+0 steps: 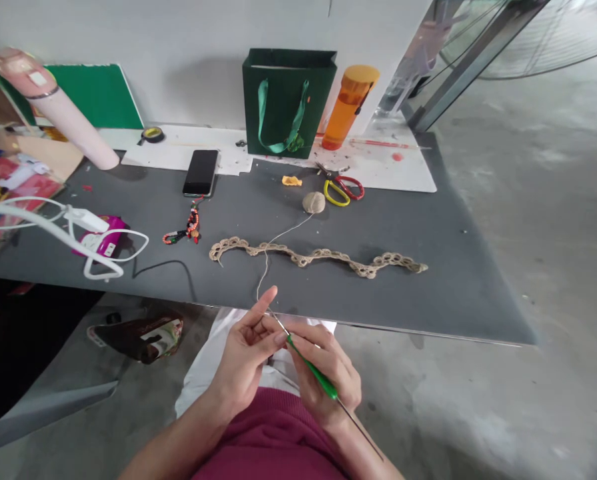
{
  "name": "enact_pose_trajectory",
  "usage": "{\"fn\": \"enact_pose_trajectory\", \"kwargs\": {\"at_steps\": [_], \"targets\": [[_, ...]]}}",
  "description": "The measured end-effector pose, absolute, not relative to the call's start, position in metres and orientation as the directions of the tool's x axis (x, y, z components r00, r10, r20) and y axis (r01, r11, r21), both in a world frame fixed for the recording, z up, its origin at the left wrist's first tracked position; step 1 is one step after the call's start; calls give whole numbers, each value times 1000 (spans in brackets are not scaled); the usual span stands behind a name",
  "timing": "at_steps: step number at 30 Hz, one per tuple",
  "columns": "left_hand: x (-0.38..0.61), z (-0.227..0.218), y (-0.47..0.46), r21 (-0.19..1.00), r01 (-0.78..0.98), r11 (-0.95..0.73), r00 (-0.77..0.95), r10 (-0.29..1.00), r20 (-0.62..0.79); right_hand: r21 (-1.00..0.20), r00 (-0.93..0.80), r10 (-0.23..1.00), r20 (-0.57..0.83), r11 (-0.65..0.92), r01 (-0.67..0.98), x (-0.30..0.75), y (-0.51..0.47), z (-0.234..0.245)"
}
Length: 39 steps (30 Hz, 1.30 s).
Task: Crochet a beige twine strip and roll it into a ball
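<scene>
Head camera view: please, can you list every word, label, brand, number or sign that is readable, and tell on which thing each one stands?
No word, brand or number can be read in this view.
The small white label on the magenta box is too small to read.
The printed packet under the table is too blurred to read.
The colored papers at the left are too blurred to read.

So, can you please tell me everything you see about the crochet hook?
The crochet hook is long and thin, with a bright green grip, plastic by its look, on a slim metal shaft. The shaft sticks out past both ends of the grip. The hook at its tip is too small to make out. It is held slanted in the right hand, over the person's lap, with the tip pointing up and away, close to the fingertips of the left hand.
</scene>
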<state>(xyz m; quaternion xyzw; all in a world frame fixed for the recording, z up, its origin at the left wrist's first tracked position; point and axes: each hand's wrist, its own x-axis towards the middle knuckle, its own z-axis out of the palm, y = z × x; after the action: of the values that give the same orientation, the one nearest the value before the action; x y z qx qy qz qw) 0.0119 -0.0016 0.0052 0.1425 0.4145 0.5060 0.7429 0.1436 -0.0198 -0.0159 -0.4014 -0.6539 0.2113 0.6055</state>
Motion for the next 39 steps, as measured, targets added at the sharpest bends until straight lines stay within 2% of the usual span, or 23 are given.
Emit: {"fn": "enact_pose_trajectory", "kwargs": {"at_steps": [5, 9, 14, 19, 24, 26, 29, 31, 34, 36, 39], "targets": [[7, 6, -1, 583, -643, 497, 244, 854, -459, -935, 159, 922, 352, 339, 104, 140, -27, -13], [3, 6, 1, 601, -620, 505, 246, 852, -462, -964, 214, 940, 265, 253, 85, 145, -30, -13], [-2, 3, 2, 591, -574, 567, 337, 821, -460, -967, 122, 977, 178, 196, -164, 152, -26, -10], [1, 4, -1, 590, -560, 582, 453, 811, -370, -900, 4, 998, -70, -61, -431, 147, -17, -4], [7, 6, -5, 694, -496, 522, 321, 853, -411, -846, 34, 994, -105, -71, -528, 133, -14, -8], [6, 7, -6, 788, -420, 450, 240, 892, -382, -842, 58, 991, -122, -72, -535, 131, -13, -9], [4, 9, -8, 943, -201, 265, 87, 964, -253, -871, 91, 990, -111, -52, -489, 132, -12, -11], [3, 12, -8, 990, -61, 130, 38, 991, -128, -910, 127, 991, -49, 8, -415, 133, -11, -14], [2, 17, -8, 994, 64, -88, 42, 995, 86, -939, 127, 990, 56, 96, -331, 132, -10, -18], [-1, 21, -6, 971, 126, -205, 26, 979, 204, -942, 8, 998, 58, 57, -332, 129, -10, -19], [-10, 27, -1, 938, 205, -279, -50, 954, 295, -950, -282, 959, -25, -111, -291, 125, -10, -14]]}}
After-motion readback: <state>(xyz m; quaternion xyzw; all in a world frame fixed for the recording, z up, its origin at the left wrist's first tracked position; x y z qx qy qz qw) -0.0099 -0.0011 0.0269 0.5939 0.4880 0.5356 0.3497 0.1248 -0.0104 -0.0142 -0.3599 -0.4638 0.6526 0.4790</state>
